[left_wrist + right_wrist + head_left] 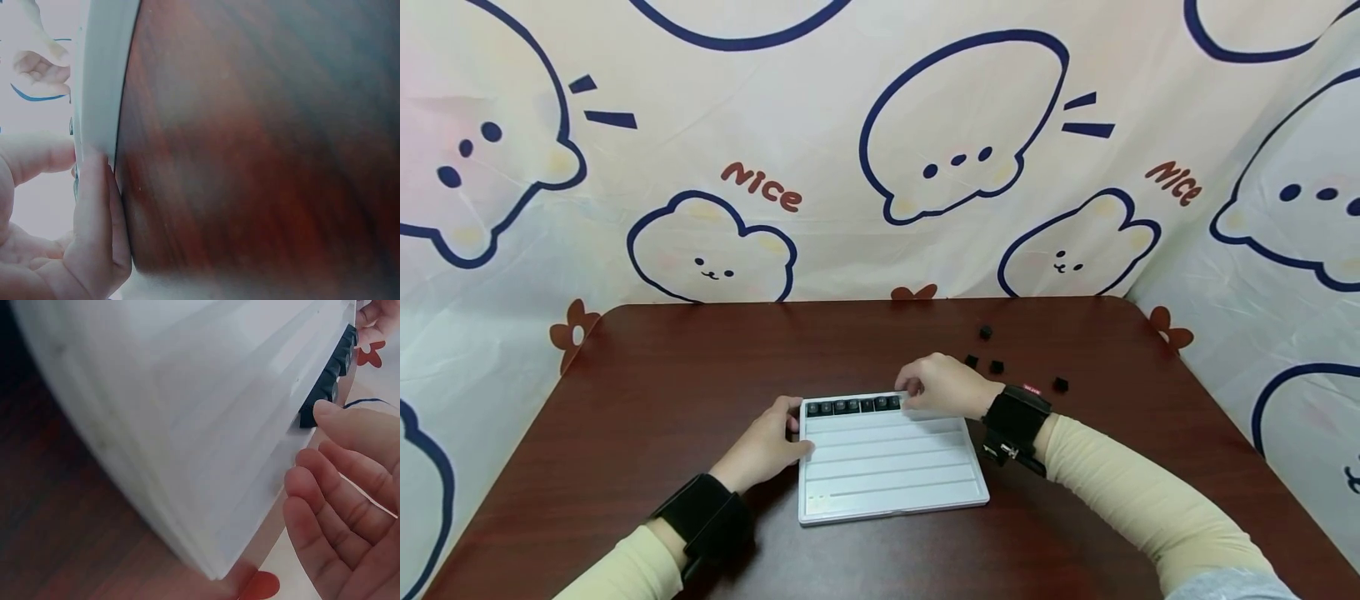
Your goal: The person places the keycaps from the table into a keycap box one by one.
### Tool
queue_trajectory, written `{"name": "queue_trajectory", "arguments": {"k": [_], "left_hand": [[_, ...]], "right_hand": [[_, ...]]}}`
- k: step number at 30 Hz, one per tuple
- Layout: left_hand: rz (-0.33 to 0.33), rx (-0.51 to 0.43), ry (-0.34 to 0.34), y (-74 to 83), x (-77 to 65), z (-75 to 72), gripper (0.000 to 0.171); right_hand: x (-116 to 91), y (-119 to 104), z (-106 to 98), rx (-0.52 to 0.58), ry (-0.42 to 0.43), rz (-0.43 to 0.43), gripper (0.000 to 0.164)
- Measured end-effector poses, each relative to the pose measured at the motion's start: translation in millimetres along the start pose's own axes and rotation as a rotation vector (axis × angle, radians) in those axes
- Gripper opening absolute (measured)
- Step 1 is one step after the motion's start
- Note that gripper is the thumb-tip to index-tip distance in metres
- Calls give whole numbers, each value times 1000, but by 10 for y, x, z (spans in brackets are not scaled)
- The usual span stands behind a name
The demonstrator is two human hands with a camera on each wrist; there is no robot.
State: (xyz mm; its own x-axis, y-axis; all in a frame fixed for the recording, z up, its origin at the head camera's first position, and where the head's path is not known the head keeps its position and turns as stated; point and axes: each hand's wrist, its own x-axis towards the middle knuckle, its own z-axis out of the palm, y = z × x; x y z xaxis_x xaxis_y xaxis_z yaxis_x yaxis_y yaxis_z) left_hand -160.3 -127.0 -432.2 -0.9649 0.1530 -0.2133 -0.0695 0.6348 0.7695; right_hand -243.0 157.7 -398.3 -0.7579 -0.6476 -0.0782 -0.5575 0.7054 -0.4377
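Observation:
A white ridged tray (887, 462) lies on the table, with a row of black keycaps (850, 406) along its far edge. At the tray's left side my left hand (769, 442) grips the edge, thumb on top and fingers against the side wall (103, 87). My right hand (946, 385) is over the far edge, at the right end of the row. In the right wrist view its thumb (350, 425) touches the end keycap (307, 415), while the other fingers, loosely bent, stand apart from it.
Several loose black keycaps lie on the brown table (700, 367) beyond and right of the right hand, among them one near the back (985, 332) and one farther right (1060, 384). A printed cloth (820, 108) hangs behind the table and along both sides.

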Motion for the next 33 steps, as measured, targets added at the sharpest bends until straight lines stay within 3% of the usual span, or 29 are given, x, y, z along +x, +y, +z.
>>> {"name": "queue_trajectory", "arguments": {"k": [11,27,33], "left_hand": [[-3,-13,-9,2,-12,-1,68],[-2,-17,-4,-6,-21,-2,67],[-9,-12,-4,-9,-7,1,68]], "right_hand": [[-56,236,-136,-6,99,12,20],[-88,802,-385,52,240,231,24],[-100,1033,-468,54,284,257,24]]}}
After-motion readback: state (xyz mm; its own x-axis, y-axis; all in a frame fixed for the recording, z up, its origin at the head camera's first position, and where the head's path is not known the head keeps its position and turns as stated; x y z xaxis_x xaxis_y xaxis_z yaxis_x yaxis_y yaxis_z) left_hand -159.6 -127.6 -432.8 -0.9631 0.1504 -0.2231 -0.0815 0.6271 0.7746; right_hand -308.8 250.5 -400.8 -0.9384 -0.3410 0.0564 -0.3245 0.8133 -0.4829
